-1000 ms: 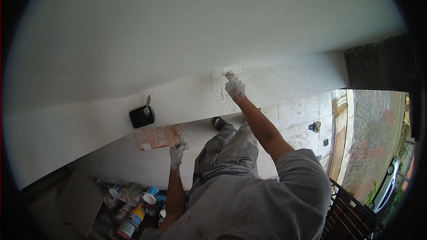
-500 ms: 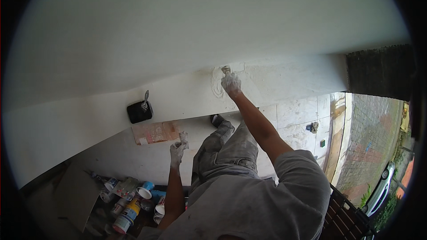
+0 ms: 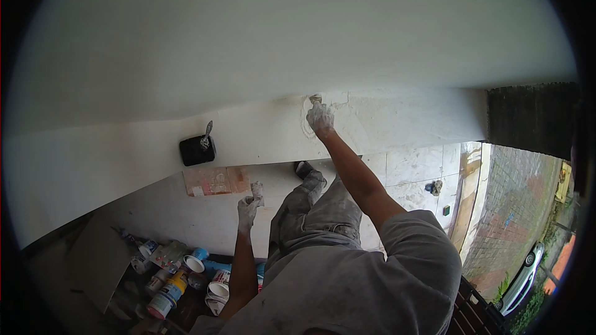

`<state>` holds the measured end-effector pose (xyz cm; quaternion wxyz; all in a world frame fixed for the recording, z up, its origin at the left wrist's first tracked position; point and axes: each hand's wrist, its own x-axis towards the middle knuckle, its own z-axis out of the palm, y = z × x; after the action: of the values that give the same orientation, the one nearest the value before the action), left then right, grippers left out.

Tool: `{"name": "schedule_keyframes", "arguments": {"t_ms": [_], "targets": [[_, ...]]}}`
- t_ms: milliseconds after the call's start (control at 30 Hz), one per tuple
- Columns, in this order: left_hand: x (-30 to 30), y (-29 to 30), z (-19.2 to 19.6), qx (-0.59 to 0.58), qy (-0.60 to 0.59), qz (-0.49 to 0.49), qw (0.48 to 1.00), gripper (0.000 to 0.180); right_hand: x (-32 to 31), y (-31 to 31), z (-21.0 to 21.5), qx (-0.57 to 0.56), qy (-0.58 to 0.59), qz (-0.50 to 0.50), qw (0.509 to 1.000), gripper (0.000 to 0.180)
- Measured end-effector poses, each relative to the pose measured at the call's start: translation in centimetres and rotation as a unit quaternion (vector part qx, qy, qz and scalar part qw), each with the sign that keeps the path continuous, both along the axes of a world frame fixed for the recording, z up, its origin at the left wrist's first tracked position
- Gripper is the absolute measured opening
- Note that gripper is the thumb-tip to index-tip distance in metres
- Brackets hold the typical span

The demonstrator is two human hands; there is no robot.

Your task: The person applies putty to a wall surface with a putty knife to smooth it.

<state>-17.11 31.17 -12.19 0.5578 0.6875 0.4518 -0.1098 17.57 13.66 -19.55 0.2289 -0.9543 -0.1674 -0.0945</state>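
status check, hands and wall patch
Right hand pressing small tool to white wall. Left hand low, gripping a scraper. Nothing in the way.

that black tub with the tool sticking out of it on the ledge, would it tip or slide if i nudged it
The black tub looks squat and sits flat on the white ledge, so sliding seems likelier than tipping. The tool leaning out of it could shift. Its weight can't be judged.

soft, even daylight from the open right side, strong fisheye bending, black vignette at the rim, slight blur
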Motion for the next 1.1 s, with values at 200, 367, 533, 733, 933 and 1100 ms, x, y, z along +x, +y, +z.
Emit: {"name": "schedule_keyframes", "arguments": {"t_ms": [200, 367, 533, 733, 933, 1100], "targets": [[-1.5, 0.2, 0.0, -0.014, 0.054, 0.029, 0.998, 0.018, -2.7, -0.2, -1.0, -0.018, 0.033, 0.008, 0.999, 0.018], [-2.3, 0.2, -0.2, -0.009, 0.06, 0.038, 0.997, 0.019, -1.3, 1.7, 0.3, 0.044, 0.107, 0.034, 0.993, 0.018], [-1.6, -0.2, -0.1, -0.021, 0.061, 0.032, 0.997, 0.02, -1.0, 3.1, 0.0, 0.006, 0.056, 0.007, 0.998, 0.014], [-1.3, -0.6, 0.2, -0.001, 0.007, 0.008, 1.0, 0.025, -4.8, 0.7, -1.2, -0.035, 0.003, 0.052, 0.998, 0.021], [-2.4, -1.0, 0.5, -0.04, 0.032, 0.053, 0.997, 0.02, -4.1, 2.4, 1.3, -0.029, 0.045, 0.042, 0.998, 0.019], [-2.9, -1.2, -0.3, 0.009, 0.021, 0.024, 0.999, 0.026, -1.1, 5.3, 1.0, 0.012, 0.167, 0.016, 0.986, 0.023]]}}
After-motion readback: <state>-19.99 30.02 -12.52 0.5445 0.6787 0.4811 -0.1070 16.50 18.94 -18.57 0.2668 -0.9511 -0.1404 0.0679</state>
